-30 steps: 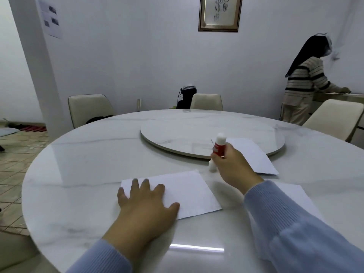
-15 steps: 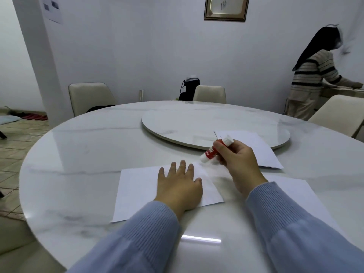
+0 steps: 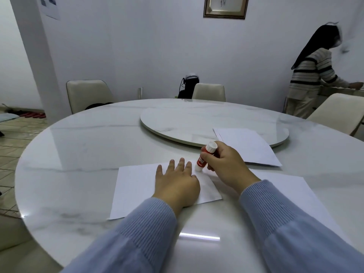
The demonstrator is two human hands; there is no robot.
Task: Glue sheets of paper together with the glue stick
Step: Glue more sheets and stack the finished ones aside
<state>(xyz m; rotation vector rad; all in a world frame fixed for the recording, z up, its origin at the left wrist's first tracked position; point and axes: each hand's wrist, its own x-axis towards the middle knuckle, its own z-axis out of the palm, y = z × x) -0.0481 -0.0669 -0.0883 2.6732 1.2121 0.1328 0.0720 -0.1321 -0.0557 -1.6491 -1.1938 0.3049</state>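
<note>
Round marble table runs under both hands & fills most of the view. Raised turntable disc sits at its centre, beyond the R hand, w/ its near rim just past the knuckles.

Three lots of paper. Biggest: a sheet lying under the R forearm, mostly covered by the blue sleeve, spreading out to the right of the R hand. Next: the working sheet flat under the L hand, running off to the left of it & back toward the wearer; its far right corner reaches up to the glue stick. Then a thin stack of sheets beyond & right of the R hand, far end overlapping the turntable rim.

L hand: palm down, fully spread, fingers straight & slightly splayed, pressing flat on the working sheet. Nothing gripped.

R hand: curled tight around the glue stick, thumb & fingers wrapped on the red barrel. Sits just right of the L fingertips, close but not touching.

Glue stick: red body w/ white label text, white end up top, white end down. Tilted, top leaning right. Lower end at the far right corner of the working sheet, appears to be touching the paper; can't tell if cap is on or off.
</note>
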